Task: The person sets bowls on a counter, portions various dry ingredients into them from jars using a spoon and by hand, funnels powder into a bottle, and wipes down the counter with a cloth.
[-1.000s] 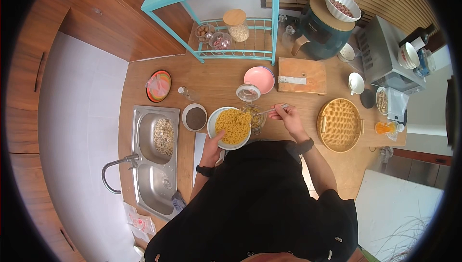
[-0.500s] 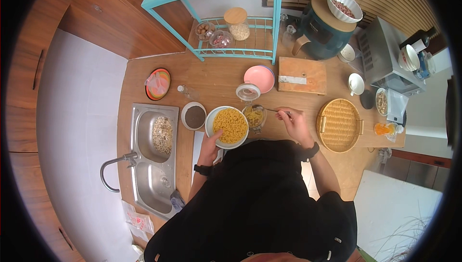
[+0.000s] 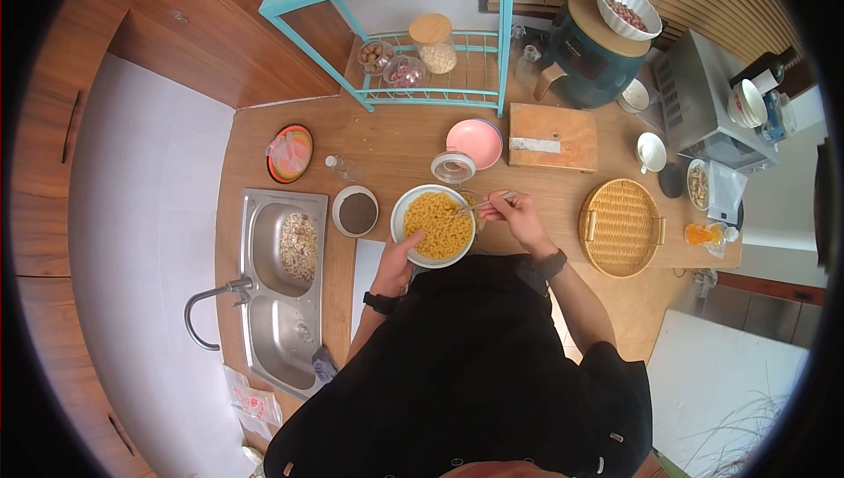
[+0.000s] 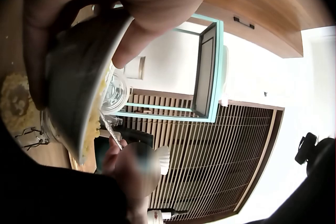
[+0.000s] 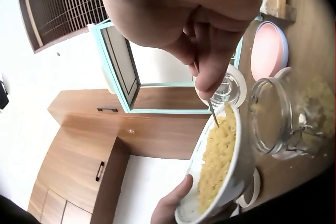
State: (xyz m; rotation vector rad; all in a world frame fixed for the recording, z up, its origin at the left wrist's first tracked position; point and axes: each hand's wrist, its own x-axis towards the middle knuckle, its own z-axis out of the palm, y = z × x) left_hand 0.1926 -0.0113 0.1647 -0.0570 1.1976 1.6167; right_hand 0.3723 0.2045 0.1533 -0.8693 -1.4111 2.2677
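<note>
My left hand (image 3: 395,264) holds a white bowl (image 3: 400,221), fingers underneath and thumb over its rim. Yellow elbow macaroni (image 3: 444,230) heaps inside the bowl. In my right hand (image 3: 524,221) a metal spoon (image 3: 472,207) is pinched by the handle, its lower end in the pasta. Close beside the bowl, in the right wrist view, stands a clip-top glass jar (image 5: 286,111) with its mouth uncovered and some macaroni inside. From the head view the bowl hides most of this jar, while its glass lid (image 3: 453,168) is swung back.
A bowl of dark grains (image 3: 357,213) sits left, beside the steel sink (image 3: 323,232). Behind are a pink plate (image 3: 473,142), a wooden box (image 3: 552,131) and a turquoise rack (image 3: 503,47). A woven tray (image 3: 621,228) lies to the right.
The spoon went from the macaroni bowl to over the jar, then back into the bowl. The bowl has shifted right, now covering most of the jar.
</note>
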